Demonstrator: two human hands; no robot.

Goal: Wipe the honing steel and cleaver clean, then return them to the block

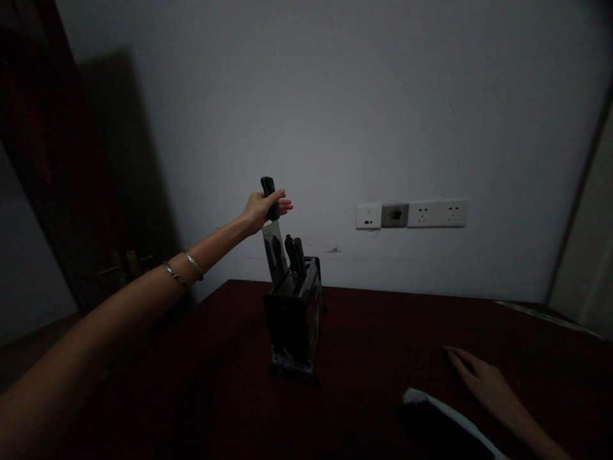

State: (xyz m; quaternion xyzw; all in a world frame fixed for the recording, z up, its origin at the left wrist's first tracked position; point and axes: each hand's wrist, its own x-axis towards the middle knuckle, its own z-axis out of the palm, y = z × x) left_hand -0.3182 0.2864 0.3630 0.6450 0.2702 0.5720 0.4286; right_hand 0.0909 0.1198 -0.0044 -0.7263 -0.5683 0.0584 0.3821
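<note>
My left hand (264, 207), stretched far forward, grips the black handle of a cleaver (275, 250) between thumb and palm, with some fingers extended. The broad, shiny blade points down, and its lower end is inside a slot of the black knife block (291, 326). Several other black-handled knives (295, 254) stand upright in the block beside the blade. My right hand (476, 375) lies low on the table at the right, holding nothing, its fingers stretched out. A dark item with a pale edge (445, 409) is near it, partly cut off by the frame.
The dark red table (378, 338) reaches back to a pale wall (335, 115). Sockets and switches (412, 215) are mounted on the wall behind. A dark door with a handle (112, 270) is at the left. A strip-like item (546, 314) lies along the table's back right edge.
</note>
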